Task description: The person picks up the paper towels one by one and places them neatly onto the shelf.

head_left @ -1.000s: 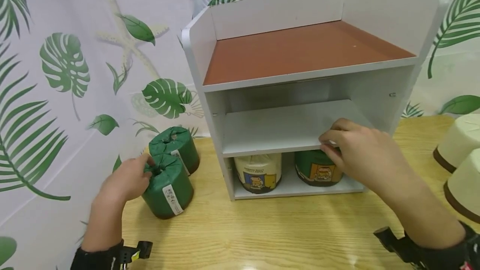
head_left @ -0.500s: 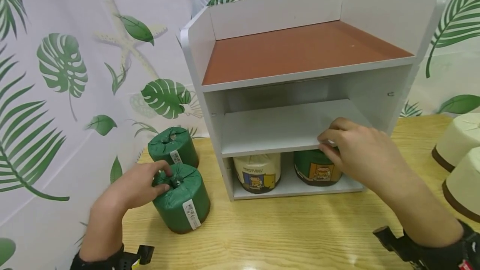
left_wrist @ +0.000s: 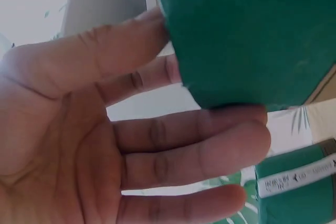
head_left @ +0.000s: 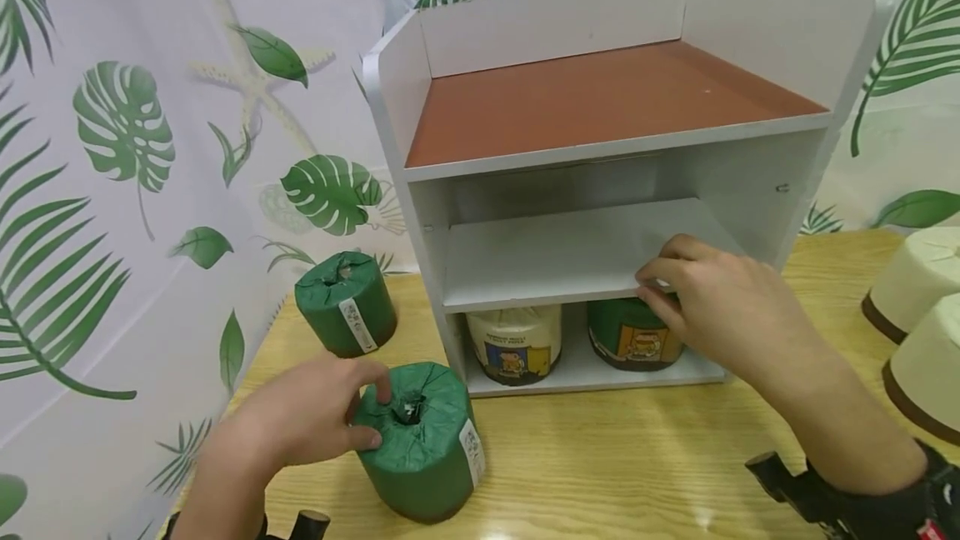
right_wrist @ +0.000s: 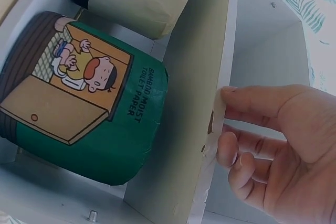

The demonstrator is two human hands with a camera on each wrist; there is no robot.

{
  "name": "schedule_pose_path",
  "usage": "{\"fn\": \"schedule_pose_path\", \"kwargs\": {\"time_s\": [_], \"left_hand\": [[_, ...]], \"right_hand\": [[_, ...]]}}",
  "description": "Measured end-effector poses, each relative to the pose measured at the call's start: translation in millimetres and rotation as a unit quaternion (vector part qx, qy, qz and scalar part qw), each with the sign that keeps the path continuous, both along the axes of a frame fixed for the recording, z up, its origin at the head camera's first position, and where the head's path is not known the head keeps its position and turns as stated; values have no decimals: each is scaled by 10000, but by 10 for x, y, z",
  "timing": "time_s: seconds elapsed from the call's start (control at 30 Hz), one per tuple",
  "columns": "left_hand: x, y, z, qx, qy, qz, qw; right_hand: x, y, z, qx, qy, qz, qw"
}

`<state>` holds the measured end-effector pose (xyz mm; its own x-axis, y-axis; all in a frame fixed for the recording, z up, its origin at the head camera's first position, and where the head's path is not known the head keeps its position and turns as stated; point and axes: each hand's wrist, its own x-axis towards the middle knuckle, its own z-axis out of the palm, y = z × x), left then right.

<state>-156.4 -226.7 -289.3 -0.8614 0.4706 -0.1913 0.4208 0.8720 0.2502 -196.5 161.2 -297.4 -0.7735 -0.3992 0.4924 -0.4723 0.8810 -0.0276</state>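
Observation:
In the head view, my left hand (head_left: 307, 411) holds a green-wrapped toilet paper roll (head_left: 423, 461) at its upper left, thumb and index finger by the hollow core. The left wrist view shows the thumb and fingers against the green wrapper (left_wrist: 247, 40). My right hand (head_left: 723, 307) pinches the front edge of the white middle shelf (head_left: 555, 261). On the bottom shelf below stand a cream toilet paper roll (head_left: 517, 344) and a green one (head_left: 637, 340), its cartoon label turned outward in the right wrist view.
Another green roll (head_left: 347, 307) stands on the wooden table (head_left: 600, 457), left of the white shelf unit (head_left: 420, 215). Two cream rolls (head_left: 930, 365) stand at the right edge. Behind hangs a leaf-patterned backdrop (head_left: 187, 132); the unit has a brown top (head_left: 600, 102).
My left hand has brought the green roll rightward and nearer to me, away from the other green roll. The right hand stays at the shelf edge.

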Motion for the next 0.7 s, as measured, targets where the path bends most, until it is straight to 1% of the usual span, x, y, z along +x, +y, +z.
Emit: {"fn": "schedule_pose_path", "kwargs": {"time_s": [0.13, 0.23, 0.4, 0.47, 0.53, 0.63, 0.7], "left_hand": [[61, 140, -16, -134, 12, 164, 9998], [101, 243, -43, -187, 50, 96, 9998], [168, 467, -106, -167, 447, -530, 9975], [176, 575, -158, -67, 687, -844, 9940], [166, 683, -216, 59, 873, -1060, 9905], [147, 780, -297, 225, 1095, -1302, 9852], [139, 795, -314, 299, 1108, -1351, 9842]], "right_hand": [[-3, -8, -2, 8, 10, -7, 10000], [-2, -12, -3, 9, -1, -13, 10000], [-1, -19, 0, 37, 34, -42, 10000], [6, -21, 1, 77, 26, -75, 9999], [12, -26, 2, 123, -6, -103, 9999], [22, -35, 2, 149, -90, -126, 9998], [28, -48, -6, 95, -48, -48, 9999]]}}
